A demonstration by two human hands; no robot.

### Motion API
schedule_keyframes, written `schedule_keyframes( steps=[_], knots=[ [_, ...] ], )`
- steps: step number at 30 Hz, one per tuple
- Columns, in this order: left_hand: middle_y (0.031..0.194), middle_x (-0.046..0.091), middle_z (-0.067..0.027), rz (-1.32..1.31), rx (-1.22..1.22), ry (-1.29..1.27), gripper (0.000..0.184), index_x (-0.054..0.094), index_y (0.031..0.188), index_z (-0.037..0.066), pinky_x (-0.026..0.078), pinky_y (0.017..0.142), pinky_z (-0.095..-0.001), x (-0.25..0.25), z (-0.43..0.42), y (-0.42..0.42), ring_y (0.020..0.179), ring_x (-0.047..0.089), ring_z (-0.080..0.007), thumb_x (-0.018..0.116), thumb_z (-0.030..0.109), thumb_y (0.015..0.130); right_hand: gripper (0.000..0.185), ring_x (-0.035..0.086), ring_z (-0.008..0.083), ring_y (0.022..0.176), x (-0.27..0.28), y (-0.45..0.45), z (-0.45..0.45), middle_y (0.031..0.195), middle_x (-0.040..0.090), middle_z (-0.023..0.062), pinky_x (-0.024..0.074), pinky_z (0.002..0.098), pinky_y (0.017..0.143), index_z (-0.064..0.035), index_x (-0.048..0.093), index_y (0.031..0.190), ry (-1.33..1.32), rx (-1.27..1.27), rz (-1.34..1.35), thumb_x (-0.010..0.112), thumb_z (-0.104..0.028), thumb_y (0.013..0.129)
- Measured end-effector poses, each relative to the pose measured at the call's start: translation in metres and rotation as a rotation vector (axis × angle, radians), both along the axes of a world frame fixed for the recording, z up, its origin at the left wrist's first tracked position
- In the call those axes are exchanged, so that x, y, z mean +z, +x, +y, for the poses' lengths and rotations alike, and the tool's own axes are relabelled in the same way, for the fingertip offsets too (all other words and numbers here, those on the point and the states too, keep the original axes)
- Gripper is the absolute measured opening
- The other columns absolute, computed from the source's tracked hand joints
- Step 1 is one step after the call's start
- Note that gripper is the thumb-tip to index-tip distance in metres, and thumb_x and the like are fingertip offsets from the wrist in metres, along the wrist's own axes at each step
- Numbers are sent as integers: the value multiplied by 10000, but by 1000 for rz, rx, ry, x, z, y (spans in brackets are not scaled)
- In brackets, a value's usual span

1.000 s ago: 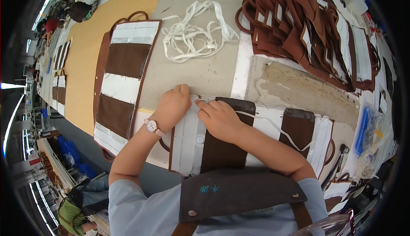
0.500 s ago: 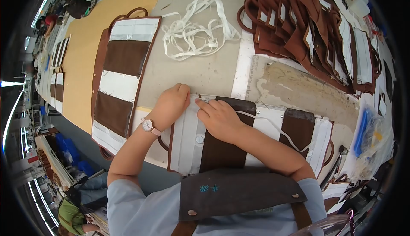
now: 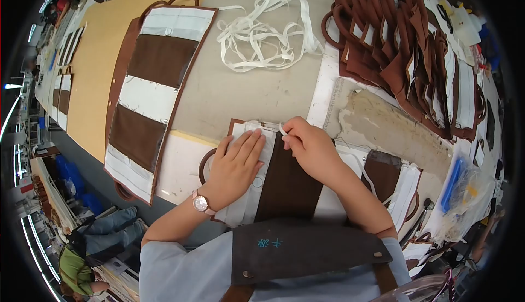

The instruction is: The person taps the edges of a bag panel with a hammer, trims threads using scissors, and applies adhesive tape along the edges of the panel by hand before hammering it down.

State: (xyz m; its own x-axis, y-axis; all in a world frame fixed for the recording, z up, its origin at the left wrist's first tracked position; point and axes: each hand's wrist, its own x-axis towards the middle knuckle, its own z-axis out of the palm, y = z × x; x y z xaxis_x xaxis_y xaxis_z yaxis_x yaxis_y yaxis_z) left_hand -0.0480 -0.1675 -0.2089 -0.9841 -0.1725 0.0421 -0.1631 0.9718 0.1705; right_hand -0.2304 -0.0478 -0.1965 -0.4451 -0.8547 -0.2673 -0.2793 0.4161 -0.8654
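Note:
In front of me lies a brown-and-white bag panel [image 3: 290, 184] with a handle at each end. My left hand [image 3: 238, 162] rests flat on its white left section, fingers stretched out, just above a round snap. My right hand [image 3: 309, 146] is at the panel's top edge, thumb and fingers pinching a narrow white tape [image 3: 283, 129]. Part of a white tape also trails over the panel to the right of my right forearm. Another similar bag panel [image 3: 158, 61] lies to the left, its handles showing at both ends.
A loose tangle of white tape [image 3: 262, 45] lies on the grey board [image 3: 219, 97]. Brown bag pieces with handles [image 3: 404, 45] are piled at the back right. A clear plastic bag [image 3: 470, 184] sits at the right edge. Another person [image 3: 76, 264] is at lower left.
My left hand has gone from a pinch at the top edge to lying flat on the panel. My right hand has shifted right along the edge and now pinches the tape.

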Motion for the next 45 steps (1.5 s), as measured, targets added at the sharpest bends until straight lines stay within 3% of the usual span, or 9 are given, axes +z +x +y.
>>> schedule_keyframes(
  steps=[4, 7, 10, 13, 16, 31, 34, 40, 45],
  knots=[
    [1365, 529, -149, -24, 24, 20, 572, 515, 1343, -17, 354, 1079, -454, -5, 2, 2, 1289, 471, -264, 666, 264, 869, 127, 609, 214, 596, 3, 0, -32, 762, 679, 93, 488, 335, 602, -12, 645, 911, -41, 150, -309, 636, -139, 916],
    [1317, 533, -184, 26, 83, 95, 651, 490, 1350, -59, 355, 1084, -470, -9, 2, 4, 1281, 474, -324, 716, 246, 821, 204, 627, 349, 722, -9, 5, -53, 720, 646, 141, 480, 436, 655, -17, 640, 865, 73, 250, 5, 626, -218, 900],
    [1339, 521, -188, 59, 81, 121, 648, 491, 1350, -58, 361, 1087, -462, -7, -1, 4, 1282, 471, -333, 713, 260, 831, 220, 621, 372, 757, -18, 8, -53, 758, 642, 166, 476, 460, 681, -17, 633, 823, 89, 224, 182, 623, -225, 895],
    [1351, 520, -186, 53, 75, 97, 645, 492, 1350, -58, 371, 1084, -442, -5, -2, 3, 1284, 472, -326, 709, 270, 838, 218, 617, 384, 777, -16, 0, -52, 767, 631, 176, 471, 477, 697, -19, 615, 772, 158, 226, 170, 624, -205, 885],
    [1358, 520, -184, 53, 73, 72, 643, 494, 1349, -56, 372, 1086, -437, -7, -1, 3, 1286, 473, -322, 706, 275, 840, 225, 594, 373, 675, -21, -3, -51, 698, 622, 183, 462, 439, 638, -1, 635, 795, 129, 234, 205, 659, -212, 871],
    [1299, 529, -179, 57, 99, 113, 662, 467, 1378, -59, 354, 1069, -457, -6, 1, -2, 1250, 481, -325, 697, 245, 837, 215, 606, 369, 695, -30, -13, -61, 717, 628, 186, 472, 448, 654, -5, 625, 723, 184, 320, 210, 666, -185, 833],
    [1271, 528, -172, 59, 88, 80, 661, 473, 1379, -54, 352, 1057, -455, -6, 0, -5, 1229, 484, -324, 697, 249, 837, 243, 661, 397, 861, -20, -13, -63, 859, 680, 219, 518, 485, 784, 24, 697, 842, 263, 356, 217, 648, -214, 854],
    [1266, 524, -166, 45, 117, 67, 646, 483, 1375, -45, 365, 1033, -456, -6, 1, -7, 1200, 493, -318, 698, 244, 839, 76, 614, 366, 722, -16, 13, -25, 801, 631, 144, 485, 447, 644, -45, 675, 890, -8, 80, 421, 631, -98, 860],
    [1281, 516, -167, 38, 115, 66, 653, 481, 1379, -39, 365, 1032, -455, -7, 2, -7, 1199, 492, -319, 703, 253, 839, 277, 596, 288, 675, -18, 9, 12, 783, 570, 87, 481, 395, 600, -97, 708, 1095, -168, 113, 462, 608, -22, 848]
  ],
)
